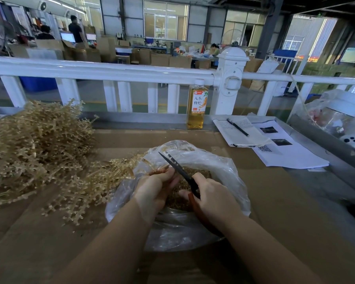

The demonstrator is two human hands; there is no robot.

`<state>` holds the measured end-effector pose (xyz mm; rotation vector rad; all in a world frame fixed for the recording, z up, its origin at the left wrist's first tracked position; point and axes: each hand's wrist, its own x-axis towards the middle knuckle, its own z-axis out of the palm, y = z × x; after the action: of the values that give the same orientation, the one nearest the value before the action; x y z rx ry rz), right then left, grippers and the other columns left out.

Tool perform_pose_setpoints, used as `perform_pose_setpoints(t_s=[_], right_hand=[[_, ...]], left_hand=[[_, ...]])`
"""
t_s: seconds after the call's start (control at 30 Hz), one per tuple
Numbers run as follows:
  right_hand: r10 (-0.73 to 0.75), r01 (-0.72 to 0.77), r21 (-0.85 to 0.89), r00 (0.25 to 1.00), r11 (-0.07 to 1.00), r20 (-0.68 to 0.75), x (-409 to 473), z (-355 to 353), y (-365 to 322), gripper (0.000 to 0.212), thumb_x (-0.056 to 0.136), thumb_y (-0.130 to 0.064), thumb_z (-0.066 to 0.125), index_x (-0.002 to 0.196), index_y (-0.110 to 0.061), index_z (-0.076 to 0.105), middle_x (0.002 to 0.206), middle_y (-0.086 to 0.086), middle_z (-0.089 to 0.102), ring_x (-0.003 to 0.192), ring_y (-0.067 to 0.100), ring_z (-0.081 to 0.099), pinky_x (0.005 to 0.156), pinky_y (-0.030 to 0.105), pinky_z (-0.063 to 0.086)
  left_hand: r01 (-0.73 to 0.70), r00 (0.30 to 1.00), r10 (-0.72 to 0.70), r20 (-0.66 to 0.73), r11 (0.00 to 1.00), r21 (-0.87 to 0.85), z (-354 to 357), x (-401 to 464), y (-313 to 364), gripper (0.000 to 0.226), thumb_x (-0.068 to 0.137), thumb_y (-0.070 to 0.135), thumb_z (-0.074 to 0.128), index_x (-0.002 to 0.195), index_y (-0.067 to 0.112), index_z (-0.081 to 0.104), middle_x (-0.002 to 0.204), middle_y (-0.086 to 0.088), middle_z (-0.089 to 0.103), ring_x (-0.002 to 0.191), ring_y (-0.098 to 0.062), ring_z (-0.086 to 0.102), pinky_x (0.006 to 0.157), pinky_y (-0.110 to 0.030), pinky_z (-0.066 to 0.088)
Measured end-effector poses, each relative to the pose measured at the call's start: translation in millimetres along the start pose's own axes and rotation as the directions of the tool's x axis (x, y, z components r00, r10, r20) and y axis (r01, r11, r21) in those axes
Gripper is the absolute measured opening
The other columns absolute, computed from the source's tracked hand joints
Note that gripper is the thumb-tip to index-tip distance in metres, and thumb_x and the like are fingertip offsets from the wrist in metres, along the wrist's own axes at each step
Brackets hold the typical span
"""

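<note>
The right hand point(213, 196) grips dark-bladed scissors point(179, 171) with reddish handles over a crinkled clear plastic bag point(219, 167). The left hand point(154, 186) pinches a thin, knobbly tan sprig point(162, 168), mostly hidden by its fingers.

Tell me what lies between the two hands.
The scissors, their dark blades between the left hand, gripping a sprig, and right hand, in head view.

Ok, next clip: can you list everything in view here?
scissors: one, dark blades, reddish handles, over the bag
plastic bag: one, clear, table centre, holding cut bits
sprig: one, tan, beside the blades
sprig pile: one heap, tan, table left
bottle: one, amber drink, far table edge
notebook: one, white, table right
pen: one, black, on the notebook
printed sheets: few, white, right of the notebook
railing: one, white, behind the table
left hand: one, pinches the sprig
right hand: one, grips the scissors
</note>
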<state>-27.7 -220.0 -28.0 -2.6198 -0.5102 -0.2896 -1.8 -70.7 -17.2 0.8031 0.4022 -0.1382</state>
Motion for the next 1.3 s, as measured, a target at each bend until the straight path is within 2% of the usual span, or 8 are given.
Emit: perform_pose_setpoints(t_s=[0.13, 0.3, 0.47, 0.67, 0.8, 0.97, 1.13, 1.3], right_hand=[[-0.011, 0.011, -0.01, 1.0, 1.0, -0.008, 0.3, -0.5, -0.5, 0.035, 0.093, -0.056, 0.044, 0.104, -0.023, 0.046, 0.084, -0.004, 0.054, 0.075, 0.014, 0.048, 0.063, 0.027, 0.031], [-0.006, 0.006, -0.007, 1.0, 1.0, -0.018, -0.1, -0.2, -2.2, 0.03, 0.093, -0.055, 0.046, 0.096, -0.026, 0.042, 0.082, -0.005, 0.053, 0.072, 0.014, 0.047, 0.061, 0.027, 0.028], [-0.005, 0.006, 0.023, 1.0, 1.0, -0.03, 3.0, 0.2, -5.6, 0.029, 0.092, -0.057, 0.045, 0.096, -0.028, 0.041, 0.081, -0.007, 0.05, 0.074, 0.011, 0.048, 0.059, 0.022, 0.03], [-0.006, 0.006, 0.021, 1.0, 1.0, -0.021, 3.3, 0.6, -3.5, 0.034, 0.092, -0.058, 0.045, 0.1, -0.025, 0.045, 0.081, -0.006, 0.052, 0.073, 0.012, 0.05, 0.059, 0.024, 0.031], [-0.003, 0.003, 0.033, 1.0, 0.999, -0.022, 3.6, 0.0, -0.7, 0.036, 0.091, -0.058, 0.045, 0.101, -0.024, 0.048, 0.086, -0.003, 0.059, 0.078, 0.014, 0.056, 0.066, 0.025, 0.04], [-0.011, 0.012, 0.021, 1.0, 1.0, -0.014, 2.7, -0.1, -0.7, 0.035, 0.091, -0.058, 0.045, 0.102, -0.024, 0.048, 0.086, -0.003, 0.057, 0.077, 0.013, 0.054, 0.063, 0.025, 0.034], [-0.019, 0.019, 0.02, 1.0, 1.0, -0.004, 0.1, 0.0, 0.8, 0.034, 0.092, -0.057, 0.045, 0.102, -0.025, 0.047, 0.087, -0.004, 0.056, 0.077, 0.011, 0.052, 0.058, 0.017, 0.031], [0.0, 0.001, 0.041, 1.0, 0.999, -0.012, 0.3, 0.9, 1.5, 0.036, 0.091, -0.059, 0.047, 0.105, -0.026, 0.049, 0.091, -0.003, 0.059, 0.083, 0.013, 0.055, 0.068, 0.026, 0.04]], left_hand=[[0.005, 1.0, -0.005, 0.002, 1.0, -0.005, -3.4, 3.6, -0.3, 0.013, 0.082, -0.011, 0.059, 0.073, -0.002, 0.061, 0.063, -0.009, 0.069, 0.061, -0.016, 0.069, 0.048, -0.02, 0.053], [0.003, 0.999, -0.003, 0.035, 1.0, -0.011, -4.7, 4.3, -0.6, 0.012, 0.084, -0.011, 0.057, 0.079, 0.0, 0.055, 0.058, -0.007, 0.068, 0.054, -0.012, 0.069, 0.045, -0.017, 0.051], [0.047, 0.997, -0.05, 0.066, 0.998, 0.043, -5.3, 3.0, -0.3, 0.009, 0.084, -0.009, 0.058, 0.09, -0.002, 0.058, 0.082, -0.013, 0.066, 0.062, -0.015, 0.067, 0.047, -0.017, 0.052], [0.037, 0.993, -0.043, 0.112, 0.998, 0.058, -5.4, 0.7, -1.2, 0.011, 0.087, -0.008, 0.054, 0.092, 0.002, 0.057, 0.08, -0.01, 0.062, 0.069, -0.017, 0.061, 0.05, -0.021, 0.054], [0.019, 0.99, -0.019, 0.139, 1.0, 0.001, -6.1, 1.7, -0.2, 0.012, 0.092, 0.003, 0.049, 0.087, 0.012, 0.055, 0.057, -0.001, 0.053, 0.053, -0.014, 0.054, 0.055, -0.025, 0.055], [0.007, 0.999, -0.01, 0.046, 0.999, 0.051, -4.1, 4.6, -1.8, 0.015, 0.09, 0.01, 0.059, 0.076, 0.011, 0.055, 0.043, 0.002, 0.045, 0.04, -0.01, 0.05, 0.059, -0.03, 0.051], [0.045, 0.999, -0.046, 0.018, 0.997, 0.063, -2.7, 3.6, 0.3, 0.01, 0.089, 0.006, 0.06, 0.078, 0.008, 0.06, 0.046, -0.001, 0.051, 0.046, -0.012, 0.053, 0.046, -0.024, 0.053], [0.075, 0.994, -0.08, 0.069, 0.994, 0.074, -1.9, 2.7, -1.0, 0.011, 0.091, 0.005, 0.055, 0.082, 0.007, 0.061, 0.06, -0.003, 0.055, 0.057, -0.014, 0.053, 0.049, -0.023, 0.053]])
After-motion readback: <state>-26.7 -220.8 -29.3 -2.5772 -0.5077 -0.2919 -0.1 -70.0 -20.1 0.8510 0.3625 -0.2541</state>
